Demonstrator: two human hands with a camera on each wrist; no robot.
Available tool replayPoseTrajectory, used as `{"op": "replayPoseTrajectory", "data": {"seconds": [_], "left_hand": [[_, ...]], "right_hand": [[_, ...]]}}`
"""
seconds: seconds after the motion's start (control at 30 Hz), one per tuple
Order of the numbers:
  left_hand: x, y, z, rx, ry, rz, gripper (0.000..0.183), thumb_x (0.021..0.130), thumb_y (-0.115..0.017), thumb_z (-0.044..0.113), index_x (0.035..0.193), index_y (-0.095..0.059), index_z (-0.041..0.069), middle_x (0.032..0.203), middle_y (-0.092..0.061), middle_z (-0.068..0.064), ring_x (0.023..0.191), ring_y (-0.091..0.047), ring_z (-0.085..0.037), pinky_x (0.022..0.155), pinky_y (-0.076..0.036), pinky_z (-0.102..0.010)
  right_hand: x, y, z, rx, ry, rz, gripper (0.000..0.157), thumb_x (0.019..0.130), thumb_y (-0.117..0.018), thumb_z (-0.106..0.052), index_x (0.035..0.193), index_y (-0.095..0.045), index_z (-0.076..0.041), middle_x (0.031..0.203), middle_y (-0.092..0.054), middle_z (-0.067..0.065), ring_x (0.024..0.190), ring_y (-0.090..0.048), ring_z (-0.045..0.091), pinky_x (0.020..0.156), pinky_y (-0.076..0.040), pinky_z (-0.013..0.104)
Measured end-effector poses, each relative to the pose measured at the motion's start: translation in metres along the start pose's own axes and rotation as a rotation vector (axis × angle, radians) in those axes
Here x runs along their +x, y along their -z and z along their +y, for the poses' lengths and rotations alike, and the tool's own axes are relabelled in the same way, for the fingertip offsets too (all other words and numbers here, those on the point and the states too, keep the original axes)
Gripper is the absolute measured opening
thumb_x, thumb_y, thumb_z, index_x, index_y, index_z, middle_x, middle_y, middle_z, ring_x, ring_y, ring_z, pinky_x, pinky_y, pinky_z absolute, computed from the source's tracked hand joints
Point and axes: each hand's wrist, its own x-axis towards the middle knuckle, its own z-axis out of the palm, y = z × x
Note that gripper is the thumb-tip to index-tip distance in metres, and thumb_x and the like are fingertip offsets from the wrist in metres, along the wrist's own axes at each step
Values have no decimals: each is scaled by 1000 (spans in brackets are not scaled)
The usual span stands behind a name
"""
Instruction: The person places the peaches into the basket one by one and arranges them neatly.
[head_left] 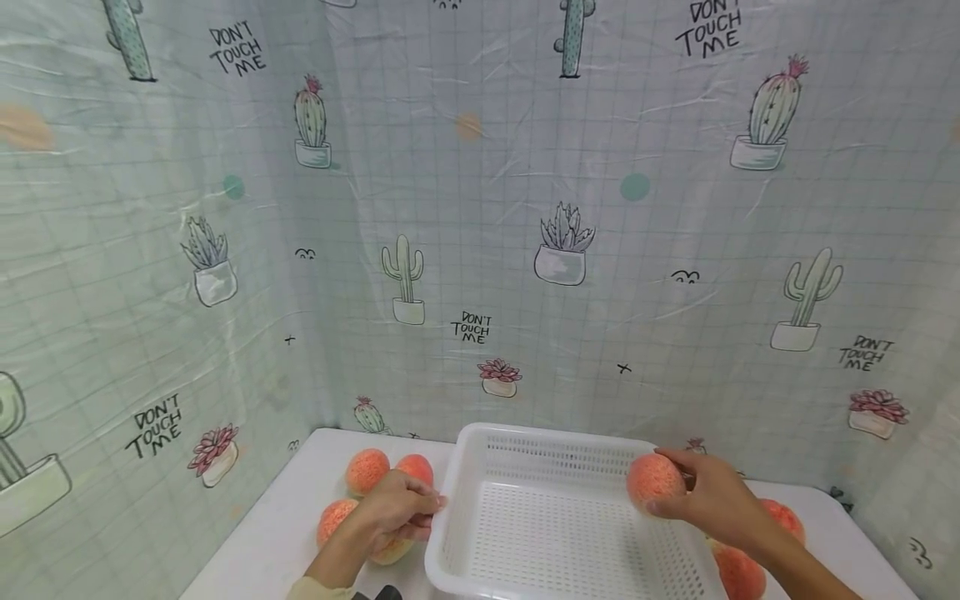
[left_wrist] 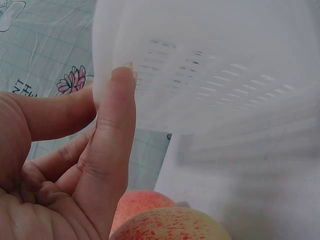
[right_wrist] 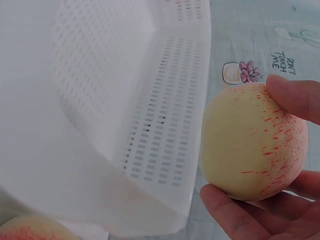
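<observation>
A white perforated plastic basket stands in the middle of the head view, with nothing lying in it. My left hand pinches its left rim between thumb and fingers, as the left wrist view shows for the basket wall. At the basket's right side, my right hand holds a peach above the rim. In the right wrist view this peach is pale yellow with red flecks, gripped between thumb and fingers, close beside the basket's edge.
Several peaches lie on the white table left of the basket, partly behind my left hand. More peaches lie to its right, partly under my right arm. A cactus-print sheet hangs behind and at the sides.
</observation>
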Motion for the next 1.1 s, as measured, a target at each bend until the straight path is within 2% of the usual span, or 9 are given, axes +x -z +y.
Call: {"op": "replayPoseTrajectory", "data": {"seconds": [0.33,0.5,0.7,0.97,1.1], "left_hand": [[0,-4,3,20,3,13,16,92,-76,9,100,-75,-5,69,-69,-3,59,-67,-8,57,-62,-24],[0,-3,2,20,-7,4,14,93,-74,8,98,-75,-4,68,-67,-3,60,-66,-7,58,-62,-23],[0,-2,1,20,-7,7,15,93,-75,9,98,-75,-4,68,-67,-2,60,-66,-7,59,-63,-25],[1,-4,2,28,-4,17,16,92,-77,11,99,-75,-4,68,-67,-2,60,-65,-7,58,-62,-23],[1,-3,1,25,5,23,16,92,-77,11,99,-75,-4,69,-68,-3,60,-67,-7,58,-62,-24]], "right_hand": [[5,-9,-2,114,46,-40,87,80,-89,-28,149,-49,6,139,-64,26,109,-73,28,74,-63,34],[8,-16,-8,143,48,-40,87,78,-90,-25,149,-50,6,137,-66,24,106,-74,27,73,-63,35],[13,-22,-19,141,57,-47,86,79,-89,-25,149,-50,4,135,-68,22,105,-74,25,72,-63,36],[19,-35,-29,125,59,-29,83,74,-91,-21,145,-56,3,129,-71,18,97,-73,20,70,-61,34],[22,-43,-35,115,85,-22,82,72,-92,-21,143,-59,1,125,-74,15,94,-73,18,70,-61,33]]}}
